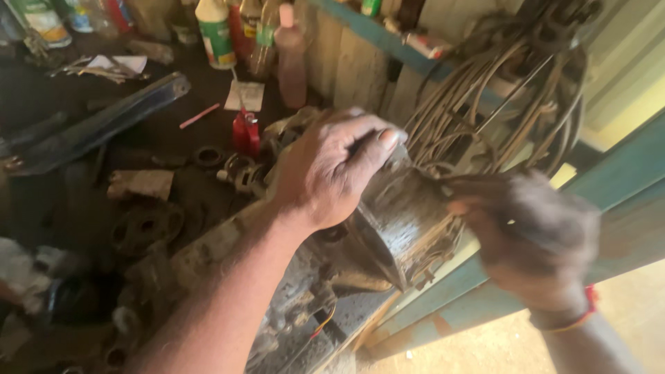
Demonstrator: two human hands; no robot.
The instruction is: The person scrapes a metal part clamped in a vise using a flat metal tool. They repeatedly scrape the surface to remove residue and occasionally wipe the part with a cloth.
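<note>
A greasy metal engine part (pixel 395 221) with a round, bell-shaped housing lies on the cluttered workbench (pixel 83 159). My left hand (pixel 332 170) rests on top of the housing, fingers curled over it. My right hand (pixel 533 235) is at the housing's right end, blurred, fingers closed around the frayed edge there; whether it holds a tool I cannot tell. A thin orange wire (pixel 322 322) hangs from the underside of the part.
A bundle of old cables (pixel 512 104) hangs behind the part. Bottles (pixel 216 31) and a pink bottle (pixel 291 59) stand at the back. A small red can (pixel 244 131), metal rings (pixel 208 156), a dark bar (pixel 97 128) and a teal wooden frame (pixel 623 173) surround the work.
</note>
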